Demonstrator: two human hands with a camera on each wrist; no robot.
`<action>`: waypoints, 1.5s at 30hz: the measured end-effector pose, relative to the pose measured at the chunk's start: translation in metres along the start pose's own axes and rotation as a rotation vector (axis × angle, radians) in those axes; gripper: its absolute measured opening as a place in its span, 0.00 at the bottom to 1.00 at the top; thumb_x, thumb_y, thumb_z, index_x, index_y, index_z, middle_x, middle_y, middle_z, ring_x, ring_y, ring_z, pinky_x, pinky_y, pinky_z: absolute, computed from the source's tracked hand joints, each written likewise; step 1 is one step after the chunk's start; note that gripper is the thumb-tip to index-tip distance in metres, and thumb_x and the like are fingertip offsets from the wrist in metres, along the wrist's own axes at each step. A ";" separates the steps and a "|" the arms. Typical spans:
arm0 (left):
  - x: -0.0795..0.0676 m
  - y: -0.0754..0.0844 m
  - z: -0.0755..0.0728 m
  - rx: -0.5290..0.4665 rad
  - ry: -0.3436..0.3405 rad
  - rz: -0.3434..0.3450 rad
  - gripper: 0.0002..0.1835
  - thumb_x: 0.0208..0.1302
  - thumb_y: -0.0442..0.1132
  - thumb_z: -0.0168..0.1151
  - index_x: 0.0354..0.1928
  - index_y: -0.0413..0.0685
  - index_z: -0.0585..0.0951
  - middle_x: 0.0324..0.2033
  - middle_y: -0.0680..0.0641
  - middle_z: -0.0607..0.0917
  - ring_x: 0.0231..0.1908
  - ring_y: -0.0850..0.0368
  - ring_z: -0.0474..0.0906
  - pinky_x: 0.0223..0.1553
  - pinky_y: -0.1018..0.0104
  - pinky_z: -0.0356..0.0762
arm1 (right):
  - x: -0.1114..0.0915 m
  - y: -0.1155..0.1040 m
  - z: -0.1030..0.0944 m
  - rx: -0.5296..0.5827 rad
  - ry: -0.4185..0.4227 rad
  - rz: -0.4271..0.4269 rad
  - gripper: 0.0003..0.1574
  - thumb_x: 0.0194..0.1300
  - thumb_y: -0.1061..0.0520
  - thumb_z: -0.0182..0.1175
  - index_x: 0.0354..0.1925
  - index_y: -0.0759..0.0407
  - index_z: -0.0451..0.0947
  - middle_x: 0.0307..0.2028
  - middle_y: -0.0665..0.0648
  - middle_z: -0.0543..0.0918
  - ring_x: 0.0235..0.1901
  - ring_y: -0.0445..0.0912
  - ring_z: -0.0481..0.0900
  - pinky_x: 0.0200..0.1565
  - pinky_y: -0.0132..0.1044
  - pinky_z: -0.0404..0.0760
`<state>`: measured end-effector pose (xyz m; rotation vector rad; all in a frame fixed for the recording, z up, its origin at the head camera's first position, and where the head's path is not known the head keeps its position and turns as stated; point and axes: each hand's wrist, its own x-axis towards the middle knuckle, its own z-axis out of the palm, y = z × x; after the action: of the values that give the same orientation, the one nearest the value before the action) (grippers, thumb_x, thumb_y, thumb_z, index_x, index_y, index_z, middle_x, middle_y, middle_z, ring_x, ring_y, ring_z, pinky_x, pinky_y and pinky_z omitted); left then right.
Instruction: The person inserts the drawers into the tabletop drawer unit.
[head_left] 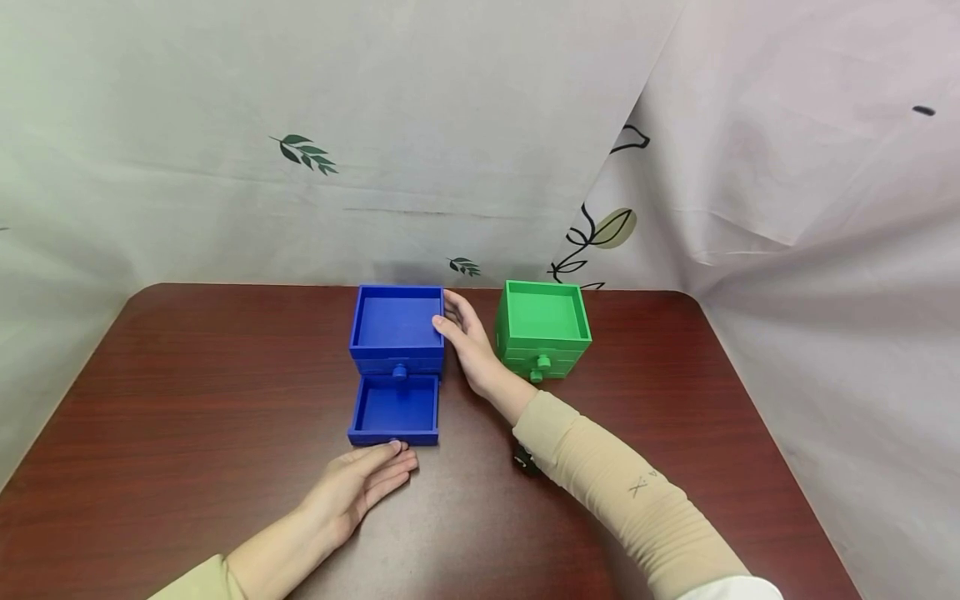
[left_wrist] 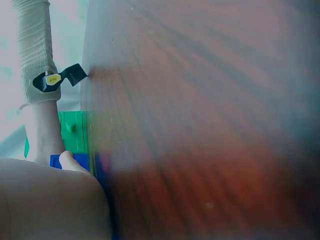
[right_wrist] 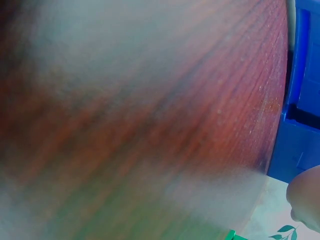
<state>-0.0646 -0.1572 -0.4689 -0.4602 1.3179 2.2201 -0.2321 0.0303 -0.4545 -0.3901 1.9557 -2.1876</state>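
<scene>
A blue box with drawers (head_left: 397,321) stands left of centre near the back of the table. Its lower drawer (head_left: 396,408) is pulled out toward me, and nothing lies inside. With thumb and index fingertips my left hand (head_left: 348,492) pinches the knob at that drawer's front, mostly hiding it. My right hand (head_left: 472,346) holds the box's right side, thumb over the top rim and fingers along the wall. In the right wrist view, part of the blue box (right_wrist: 307,100) shows at the right edge beside a fingertip (right_wrist: 306,197).
A green box with drawers (head_left: 543,312) stands to the right of my right hand, both knobs facing me. The brown wooden table (head_left: 187,417) meets a pale hanging cloth (head_left: 412,167) with leaf prints behind. A black strap (left_wrist: 55,79) sits on the right sleeve.
</scene>
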 end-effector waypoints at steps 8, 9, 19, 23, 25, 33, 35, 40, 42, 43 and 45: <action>0.001 0.002 0.002 -0.005 0.003 0.002 0.13 0.82 0.33 0.54 0.42 0.48 0.87 0.37 0.52 0.94 0.41 0.65 0.92 0.51 0.73 0.90 | -0.001 -0.001 0.000 0.001 0.001 0.002 0.38 0.79 0.60 0.52 0.81 0.63 0.57 0.75 0.69 0.67 0.75 0.60 0.66 0.79 0.49 0.66; 0.001 0.002 0.002 -0.009 0.001 0.002 0.13 0.82 0.33 0.54 0.42 0.48 0.87 0.37 0.52 0.94 0.41 0.65 0.92 0.51 0.73 0.90 | -0.001 -0.001 0.000 0.000 0.000 0.001 0.37 0.79 0.59 0.52 0.81 0.63 0.57 0.75 0.69 0.67 0.75 0.60 0.66 0.79 0.50 0.66; 0.004 0.003 0.003 -0.014 0.037 0.001 0.12 0.82 0.33 0.54 0.43 0.47 0.87 0.37 0.51 0.94 0.41 0.64 0.92 0.51 0.73 0.90 | 0.000 0.000 0.000 -0.006 0.001 0.000 0.38 0.79 0.59 0.52 0.81 0.63 0.57 0.76 0.69 0.67 0.76 0.60 0.66 0.80 0.51 0.65; 0.005 0.004 0.004 -0.011 0.038 0.004 0.11 0.82 0.33 0.54 0.45 0.45 0.87 0.38 0.51 0.94 0.41 0.64 0.92 0.52 0.72 0.90 | 0.000 0.000 0.000 -0.011 -0.002 0.004 0.37 0.80 0.59 0.52 0.81 0.63 0.56 0.76 0.68 0.66 0.76 0.60 0.65 0.81 0.52 0.65; 0.006 0.004 0.005 -0.010 0.033 0.007 0.11 0.82 0.33 0.54 0.47 0.43 0.87 0.38 0.50 0.94 0.41 0.64 0.92 0.52 0.72 0.90 | 0.000 0.000 0.000 -0.013 -0.005 0.002 0.38 0.79 0.59 0.52 0.81 0.63 0.56 0.76 0.68 0.66 0.76 0.60 0.65 0.81 0.53 0.65; 0.008 0.003 0.010 0.001 0.029 0.012 0.11 0.81 0.33 0.55 0.53 0.36 0.84 0.39 0.49 0.94 0.41 0.63 0.92 0.52 0.71 0.90 | 0.000 -0.001 0.001 -0.016 0.006 -0.002 0.38 0.79 0.59 0.52 0.81 0.64 0.57 0.76 0.69 0.67 0.76 0.60 0.66 0.81 0.53 0.64; 0.008 0.004 0.011 -0.003 0.030 0.011 0.10 0.81 0.33 0.55 0.52 0.37 0.85 0.38 0.49 0.94 0.41 0.63 0.92 0.52 0.71 0.90 | 0.000 -0.001 0.001 -0.015 0.003 0.000 0.37 0.79 0.59 0.52 0.81 0.63 0.57 0.76 0.68 0.67 0.76 0.60 0.66 0.81 0.53 0.64; 0.008 0.004 0.012 -0.010 0.034 0.011 0.10 0.81 0.33 0.55 0.50 0.39 0.85 0.38 0.50 0.93 0.41 0.63 0.92 0.52 0.71 0.90 | 0.000 -0.001 0.000 -0.009 0.003 -0.001 0.38 0.79 0.59 0.52 0.81 0.63 0.57 0.76 0.68 0.67 0.76 0.60 0.66 0.81 0.51 0.65; 0.009 0.004 0.011 -0.012 0.036 0.011 0.09 0.81 0.33 0.55 0.50 0.39 0.85 0.38 0.50 0.93 0.41 0.63 0.92 0.52 0.71 0.90 | 0.000 0.000 0.000 -0.010 0.003 -0.002 0.38 0.79 0.59 0.52 0.81 0.63 0.57 0.76 0.68 0.67 0.76 0.60 0.66 0.81 0.51 0.65; 0.009 0.004 0.011 -0.011 0.037 0.012 0.09 0.81 0.33 0.55 0.50 0.40 0.85 0.38 0.50 0.93 0.41 0.63 0.92 0.52 0.71 0.90 | 0.000 0.000 0.000 -0.011 0.003 -0.003 0.38 0.78 0.59 0.52 0.81 0.63 0.57 0.76 0.68 0.67 0.76 0.60 0.66 0.80 0.51 0.66; 0.009 0.004 0.010 -0.011 0.041 0.012 0.09 0.81 0.32 0.55 0.50 0.39 0.85 0.38 0.50 0.93 0.41 0.63 0.92 0.52 0.71 0.90 | 0.001 0.000 0.000 -0.015 0.003 -0.004 0.38 0.79 0.59 0.52 0.81 0.63 0.57 0.75 0.68 0.67 0.76 0.60 0.66 0.80 0.51 0.66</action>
<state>-0.0744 -0.1481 -0.4661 -0.5050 1.3335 2.2393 -0.2326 0.0302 -0.4542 -0.3929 1.9756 -2.1789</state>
